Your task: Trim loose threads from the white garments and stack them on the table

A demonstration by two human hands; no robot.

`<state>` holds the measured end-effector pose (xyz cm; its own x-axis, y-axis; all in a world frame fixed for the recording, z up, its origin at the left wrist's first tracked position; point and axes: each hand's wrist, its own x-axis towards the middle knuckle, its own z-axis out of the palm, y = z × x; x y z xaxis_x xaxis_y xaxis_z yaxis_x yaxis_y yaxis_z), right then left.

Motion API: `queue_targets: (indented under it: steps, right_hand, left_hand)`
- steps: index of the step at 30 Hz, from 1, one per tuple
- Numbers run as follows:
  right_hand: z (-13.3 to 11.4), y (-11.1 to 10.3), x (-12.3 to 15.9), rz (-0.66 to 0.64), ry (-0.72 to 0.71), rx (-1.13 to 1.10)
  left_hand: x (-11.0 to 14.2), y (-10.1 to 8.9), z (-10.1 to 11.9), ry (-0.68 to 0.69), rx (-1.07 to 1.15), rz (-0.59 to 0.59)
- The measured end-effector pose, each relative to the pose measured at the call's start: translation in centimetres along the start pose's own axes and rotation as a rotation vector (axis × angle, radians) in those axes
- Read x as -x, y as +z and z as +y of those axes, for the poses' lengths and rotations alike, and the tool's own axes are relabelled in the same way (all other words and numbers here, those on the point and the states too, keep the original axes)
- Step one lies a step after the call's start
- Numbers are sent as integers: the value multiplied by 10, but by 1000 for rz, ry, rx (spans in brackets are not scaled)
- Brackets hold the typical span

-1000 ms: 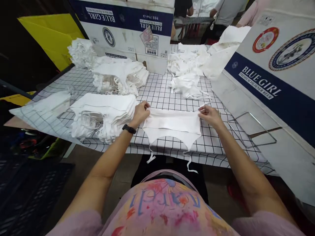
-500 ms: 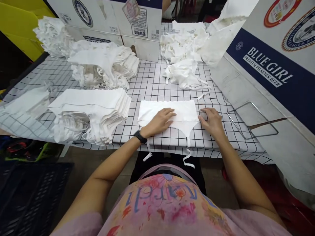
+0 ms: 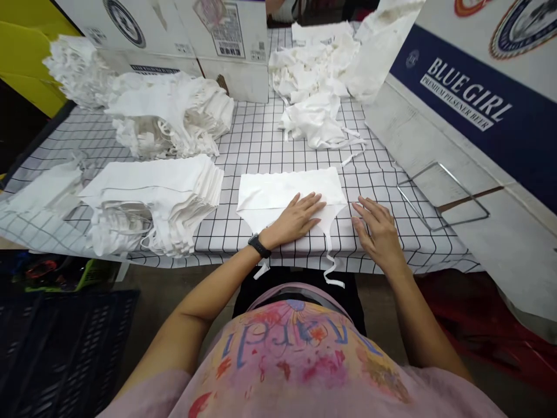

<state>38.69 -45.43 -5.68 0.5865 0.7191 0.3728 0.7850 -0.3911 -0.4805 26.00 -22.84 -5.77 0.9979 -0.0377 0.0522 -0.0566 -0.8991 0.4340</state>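
Note:
A white cloth piece (image 3: 278,188) with two dangling straps lies flat on the checked tablecloth (image 3: 256,139) near the front edge. My left hand (image 3: 296,217), with a black wristband, rests flat and open on the cloth's lower middle. My right hand (image 3: 379,232) lies open on the tablecloth just right of the cloth, fingers spread, holding nothing. To the left sits a neat stack of folded white pieces (image 3: 152,194).
Further stacks of white pieces (image 3: 169,113) stand at the back left, and a loose heap of white pieces (image 3: 315,119) at the back centre. Blue Girl cartons (image 3: 461,98) wall the right and back. A wire frame (image 3: 441,197) lies at the right.
The cloth was held by both hands at its top corners; it now lies flat. My left hand moved onto its middle. My right hand slid off to the right onto the table.

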Motion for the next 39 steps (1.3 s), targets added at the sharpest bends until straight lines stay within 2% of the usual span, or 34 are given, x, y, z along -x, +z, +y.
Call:
queue_targets:
  steps: [2,4,7,11,15,19,22,25,28,31,35,39]
  right_hand:
    - [-17,-9,21,57,51,-136]
    - [-35,-12,41,6,170,-275]
    - [-52,-1,63,-60,369,-388]
    - [-59,17,70,-33,574,-369]
    - [-64,24,72,-31,658,-323]
    - [-61,41,80,-54,731,-384]
    - [-55,58,83,-76,702,-546]
    - [-52,64,81,-88,685,-748]
    - [-52,57,81,-107,660,-788]
    - [-50,41,85,-158,614,-723]
    - [-47,12,99,-286,544,-560]
    - [-48,-21,121,-423,523,-497]
  left_hand:
    - [-1,2,4,-14,-7,0]
    - [-4,6,8,-26,-15,-7]
    - [-9,17,14,-57,-43,1]
    - [-12,30,14,-59,-82,41]
    - [-11,35,10,-43,-107,80]
    - [-9,36,9,-28,-126,86]
    - [-9,35,10,-27,-133,81]
    - [-9,33,12,-34,-140,76]
    - [-9,32,13,-30,-146,73]
    - [-8,33,13,-30,-152,79]
    - [-8,34,13,-40,-162,87]
    - [-8,34,14,-44,-172,82]
